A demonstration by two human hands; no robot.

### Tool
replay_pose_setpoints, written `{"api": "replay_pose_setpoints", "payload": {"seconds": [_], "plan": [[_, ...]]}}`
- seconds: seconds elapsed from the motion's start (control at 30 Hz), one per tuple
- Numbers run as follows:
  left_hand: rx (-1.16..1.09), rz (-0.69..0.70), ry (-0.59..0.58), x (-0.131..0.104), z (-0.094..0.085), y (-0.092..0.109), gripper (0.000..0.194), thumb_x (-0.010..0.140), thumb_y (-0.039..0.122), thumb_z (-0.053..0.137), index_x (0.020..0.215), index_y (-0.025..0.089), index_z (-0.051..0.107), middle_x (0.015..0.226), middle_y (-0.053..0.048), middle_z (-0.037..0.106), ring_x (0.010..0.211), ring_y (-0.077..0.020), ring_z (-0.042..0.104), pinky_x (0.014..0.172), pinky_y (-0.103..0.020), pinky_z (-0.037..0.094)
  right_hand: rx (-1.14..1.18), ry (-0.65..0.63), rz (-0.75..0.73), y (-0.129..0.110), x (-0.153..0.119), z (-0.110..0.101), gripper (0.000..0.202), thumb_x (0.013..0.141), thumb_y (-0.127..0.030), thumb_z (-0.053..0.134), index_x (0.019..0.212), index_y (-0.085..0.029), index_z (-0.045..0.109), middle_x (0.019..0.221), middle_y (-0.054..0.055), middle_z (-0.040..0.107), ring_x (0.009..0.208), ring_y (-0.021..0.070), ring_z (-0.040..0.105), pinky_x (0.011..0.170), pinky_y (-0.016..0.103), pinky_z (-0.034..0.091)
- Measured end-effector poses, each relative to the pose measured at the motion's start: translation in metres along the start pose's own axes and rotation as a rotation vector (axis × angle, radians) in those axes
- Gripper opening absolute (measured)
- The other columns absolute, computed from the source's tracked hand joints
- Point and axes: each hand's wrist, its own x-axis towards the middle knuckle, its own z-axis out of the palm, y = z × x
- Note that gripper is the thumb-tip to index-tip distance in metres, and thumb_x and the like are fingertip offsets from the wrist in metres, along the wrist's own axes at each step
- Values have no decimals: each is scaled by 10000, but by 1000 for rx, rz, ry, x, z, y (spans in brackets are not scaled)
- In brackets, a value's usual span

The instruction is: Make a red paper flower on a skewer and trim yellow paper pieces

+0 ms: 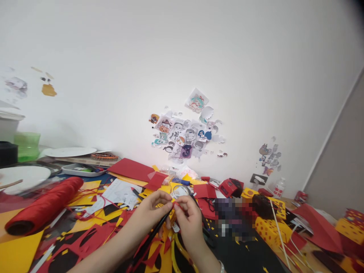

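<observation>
My left hand (157, 206) and my right hand (188, 217) meet at the middle of the cluttered table. Their fingertips pinch together around a small red piece (174, 204), mostly hidden by the fingers; its kind is not clear. A dark slender stick (155, 229) slants down from beneath my left fingers, and I cannot tell whether the hand grips it. Just beyond the fingertips lies a clear ring-shaped roll (180, 190), perhaps tape. A yellow curved strip (178, 252) passes below my right wrist.
A big spool of red thread (48, 204) lies at left, near a white plate (25, 179). Red and yellow paper scraps (85, 239) cover much of the table. Black paper (236, 256), spotted yellow boxes (271, 229), thin sticks (278, 231) and a bottle (280, 187) are at right.
</observation>
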Motion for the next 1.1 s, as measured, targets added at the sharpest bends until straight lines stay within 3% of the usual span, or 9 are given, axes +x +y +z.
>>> {"api": "replay_pose_setpoints", "payload": {"seconds": [0.13,0.37,0.6,0.77,1.1], "plan": [[54,-22,-37,0,-1,1,335,642,486,617,727,188,491,416,65,546,366,-101,493,348,-194,404,91,-26,35,-2,1,1,156,808,-346,526,806,-190,534,571,-46,493,440,84,458,430,192,367],[30,7,-60,-4,0,-2,337,670,505,591,722,196,467,435,66,559,377,-87,483,367,-179,398,153,-29,42,-10,1,1,167,779,-359,561,767,-194,546,574,-46,481,454,80,427,423,183,351],[-12,-35,-24,-3,4,0,387,656,564,559,725,217,404,437,67,544,375,-99,494,317,-156,332,219,-66,117,-11,1,-1,197,787,-377,544,831,-189,582,510,-79,362,408,55,267,384,176,241],[-29,-49,4,-1,-1,-6,365,690,559,518,761,230,375,396,69,545,302,-69,401,299,-140,265,226,-70,106,-9,1,-2,203,800,-354,522,856,-179,609,479,-86,311,412,57,245,392,187,198],[-59,-46,51,7,-6,-14,372,690,584,478,765,248,336,368,66,543,330,-101,437,310,-153,264,266,-139,68,-5,-1,-2,193,821,-332,495,860,-197,628,471,-88,295,405,56,230,397,188,187]]}}
